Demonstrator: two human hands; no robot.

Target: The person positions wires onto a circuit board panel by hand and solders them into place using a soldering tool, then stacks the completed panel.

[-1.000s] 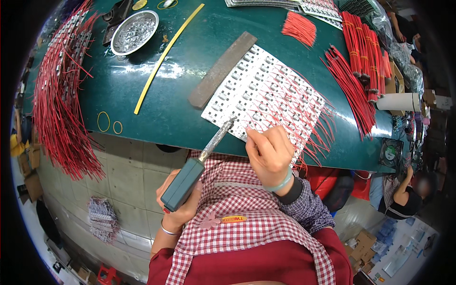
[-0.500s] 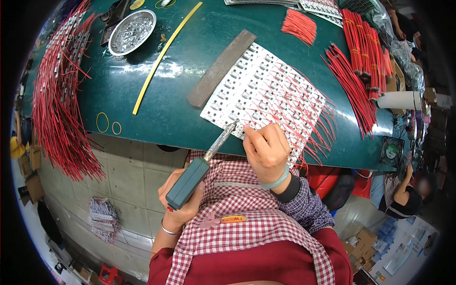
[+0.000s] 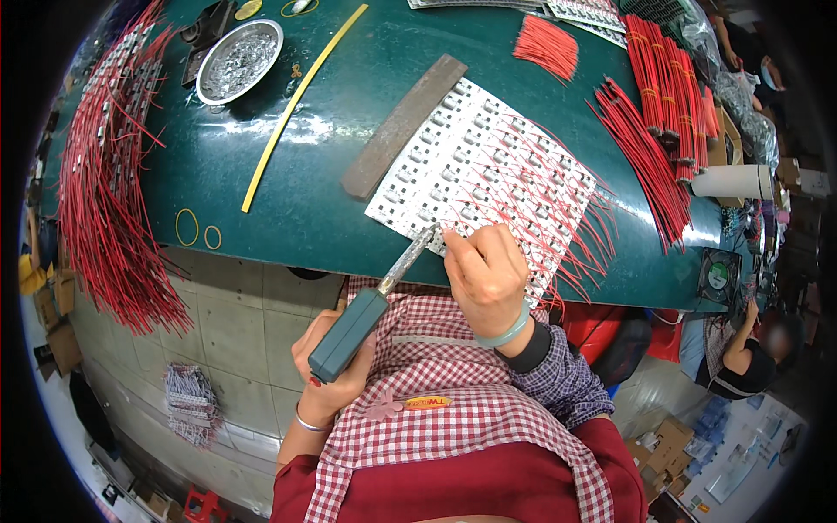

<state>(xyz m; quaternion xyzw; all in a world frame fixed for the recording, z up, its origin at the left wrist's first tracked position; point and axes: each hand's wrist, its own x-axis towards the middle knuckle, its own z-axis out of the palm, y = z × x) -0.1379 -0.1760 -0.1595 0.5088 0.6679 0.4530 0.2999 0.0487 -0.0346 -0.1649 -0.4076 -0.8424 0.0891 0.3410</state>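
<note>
My left hand (image 3: 333, 350) is wrapped round the green handle of a soldering iron (image 3: 350, 335). Its metal tip reaches up to the near edge of a white circuit board sheet (image 3: 417, 180), which carries rows of small dark and silver parts. Just right of the tip, my right hand (image 3: 488, 275) is closed in a pinch over the board; it seems to hold a thin red wire, mostly hidden by the fingers. Many red wires (image 3: 558, 209) stick out from the board's right half. A dark flat bar (image 3: 404, 127) lies along the board's left edge.
On the green table (image 3: 209, 157) are a metal bowl (image 3: 241, 61), a yellow strip (image 3: 305, 105) and rubber bands (image 3: 187, 227). Wired boards (image 3: 113, 192) hang over the left end. Red wire bundles (image 3: 645, 166) lie right, with a small fan (image 3: 719, 275) near the edge.
The iron's tip and my right hand's pinch have barely moved, staying close together at the board's near edge. The whole view has shifted very slightly.
</note>
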